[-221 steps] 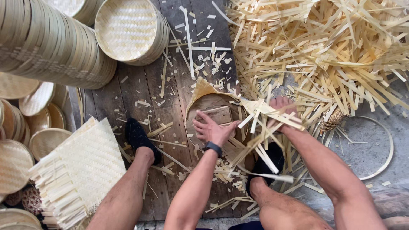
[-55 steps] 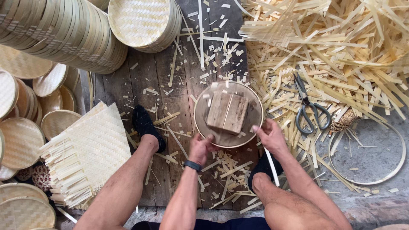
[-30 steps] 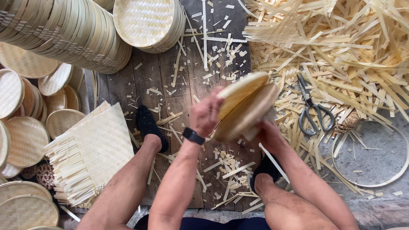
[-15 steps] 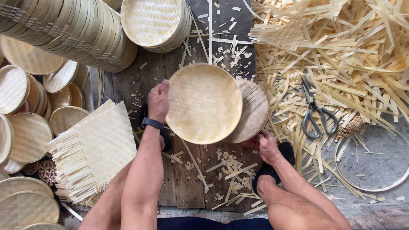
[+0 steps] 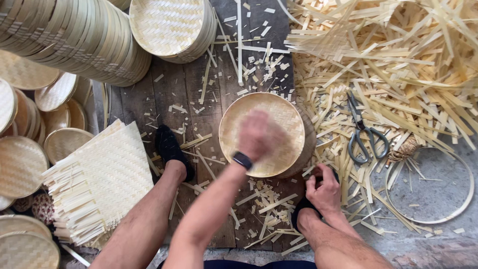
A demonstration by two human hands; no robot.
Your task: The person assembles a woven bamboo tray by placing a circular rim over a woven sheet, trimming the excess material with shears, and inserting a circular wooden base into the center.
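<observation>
The round woven bamboo tray (image 5: 264, 130) sits on a wooden form (image 5: 306, 144) on the plank floor (image 5: 199, 99), between the person's feet. It overhangs that form on the near-left side, so a hard off-centre push could tip it or crack the weave, and the loose bamboo strips (image 5: 398, 60) and scissors (image 5: 366, 132) just beside could snag. The left hand (image 5: 259, 135) is blurred over the tray's middle; whether it is flat or cupped cannot be told. The right hand (image 5: 323, 189) rests curled by the foot, seemingly holding nothing.
</observation>
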